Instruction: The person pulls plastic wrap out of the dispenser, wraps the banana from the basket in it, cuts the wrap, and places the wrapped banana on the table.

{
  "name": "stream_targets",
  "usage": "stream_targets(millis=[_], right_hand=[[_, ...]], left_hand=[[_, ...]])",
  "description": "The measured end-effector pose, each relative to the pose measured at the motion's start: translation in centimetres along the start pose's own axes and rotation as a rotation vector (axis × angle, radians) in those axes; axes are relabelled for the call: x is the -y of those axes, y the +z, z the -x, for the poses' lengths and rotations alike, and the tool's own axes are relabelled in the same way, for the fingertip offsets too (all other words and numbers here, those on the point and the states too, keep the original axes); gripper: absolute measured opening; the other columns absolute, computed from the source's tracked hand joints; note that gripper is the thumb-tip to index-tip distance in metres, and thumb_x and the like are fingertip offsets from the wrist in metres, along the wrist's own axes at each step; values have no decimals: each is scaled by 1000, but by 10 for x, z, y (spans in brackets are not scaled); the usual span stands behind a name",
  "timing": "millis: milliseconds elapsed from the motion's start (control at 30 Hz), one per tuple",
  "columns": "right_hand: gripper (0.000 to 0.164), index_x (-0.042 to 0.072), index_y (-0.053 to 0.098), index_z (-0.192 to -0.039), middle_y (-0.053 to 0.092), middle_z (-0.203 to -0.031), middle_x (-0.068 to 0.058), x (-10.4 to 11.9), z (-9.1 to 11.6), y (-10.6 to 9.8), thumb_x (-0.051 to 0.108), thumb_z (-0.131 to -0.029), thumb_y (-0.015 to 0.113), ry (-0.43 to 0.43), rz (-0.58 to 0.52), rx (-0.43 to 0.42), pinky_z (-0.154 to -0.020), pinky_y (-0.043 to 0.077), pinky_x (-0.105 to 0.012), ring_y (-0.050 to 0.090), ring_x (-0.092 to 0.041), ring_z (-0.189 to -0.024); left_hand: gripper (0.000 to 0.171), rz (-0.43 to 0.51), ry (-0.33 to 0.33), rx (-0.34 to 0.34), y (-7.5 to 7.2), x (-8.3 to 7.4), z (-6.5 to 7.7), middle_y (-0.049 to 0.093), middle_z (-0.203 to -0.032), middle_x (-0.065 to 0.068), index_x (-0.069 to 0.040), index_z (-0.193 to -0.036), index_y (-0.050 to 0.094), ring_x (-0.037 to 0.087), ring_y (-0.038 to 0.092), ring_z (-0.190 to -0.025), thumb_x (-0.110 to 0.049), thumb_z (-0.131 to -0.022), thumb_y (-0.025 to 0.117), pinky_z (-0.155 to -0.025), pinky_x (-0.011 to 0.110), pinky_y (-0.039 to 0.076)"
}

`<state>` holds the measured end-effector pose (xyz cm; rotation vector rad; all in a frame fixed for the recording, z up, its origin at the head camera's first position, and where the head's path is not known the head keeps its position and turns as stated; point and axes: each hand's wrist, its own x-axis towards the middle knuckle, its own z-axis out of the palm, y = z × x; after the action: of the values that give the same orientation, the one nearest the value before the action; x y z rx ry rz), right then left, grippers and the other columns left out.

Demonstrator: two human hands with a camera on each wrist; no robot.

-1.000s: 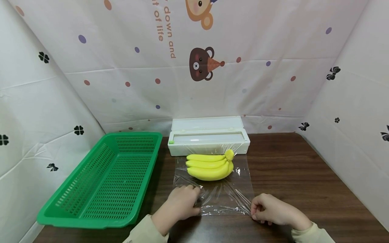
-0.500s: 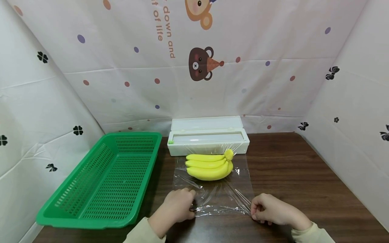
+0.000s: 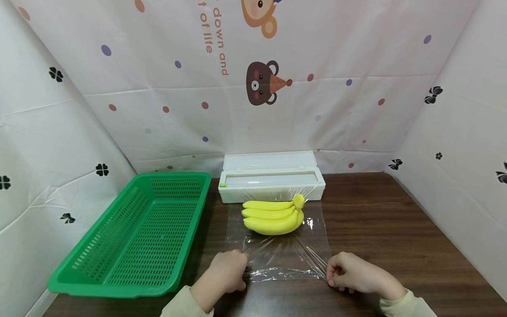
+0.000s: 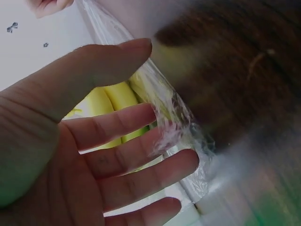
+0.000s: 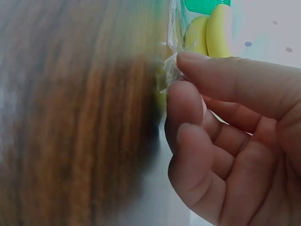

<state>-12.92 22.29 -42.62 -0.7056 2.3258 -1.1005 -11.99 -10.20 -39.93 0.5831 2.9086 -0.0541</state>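
A bunch of yellow bananas (image 3: 273,218) lies on a sheet of clear cling film (image 3: 283,262). The film runs toward me from a white cling film box (image 3: 273,191) with its lid raised. At the sheet's near right corner, my right hand (image 3: 354,273) pinches the film between thumb and forefinger. Near the left corner is my left hand (image 3: 227,273). In the left wrist view its fingers (image 4: 136,188) are spread and fairly straight, with fingertips at the crumpled film edge and the thumb apart from them.
A green plastic basket (image 3: 182,259) with slotted walls stands on the left of the dark wooden table (image 3: 368,220). A white patterned cloth (image 3: 190,123) hangs behind, and similar cloths flank both sides.
My left hand has slid left and slightly toward me along the film's near edge. The right hand stays at its corner; bananas and box have not moved.
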Motion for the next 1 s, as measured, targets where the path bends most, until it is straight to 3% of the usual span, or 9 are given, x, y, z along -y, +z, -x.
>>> stream_targets(millis=[167, 533, 733, 1000], right_hand=[[11, 12, 61, -75, 54, -59, 9, 1, 0, -1, 9, -85, 65, -1, 1, -2, -41, 43, -19, 50, -2, -46], [11, 12, 61, -75, 55, -59, 8, -1, 0, 0, 8, -85, 64, -2, 1, -5, -40, 43, -19, 49, -2, -45], [11, 12, 61, -75, 54, -59, 9, -1, 0, 0, 7, -85, 63, -1, -2, -3, -41, 43, -19, 50, -2, -46], [11, 12, 61, -75, 54, -59, 9, -1, 0, -1, 6, -84, 63, 5, 2, -3, -41, 43, -19, 50, -2, -46]], left_hand=[[31, -19, -12, 26, 0, 0, -1, 64, -82, 3, -11, -85, 65, 24, 63, -73, -24, -62, 81, -64, 43, 49], [23, -19, -43, 15, 3, 2, 2, 64, -79, 3, -10, -77, 66, 26, 61, -76, -21, -62, 80, -73, 50, 45], [22, 13, -73, 43, 5, 2, 5, 63, -77, 3, -11, -74, 65, 24, 61, -71, -18, -62, 82, -68, 47, 47], [16, 95, -90, 53, 7, 5, 11, 59, -65, 0, -11, -66, 60, 12, 49, -53, -6, -67, 75, -47, 36, 44]])
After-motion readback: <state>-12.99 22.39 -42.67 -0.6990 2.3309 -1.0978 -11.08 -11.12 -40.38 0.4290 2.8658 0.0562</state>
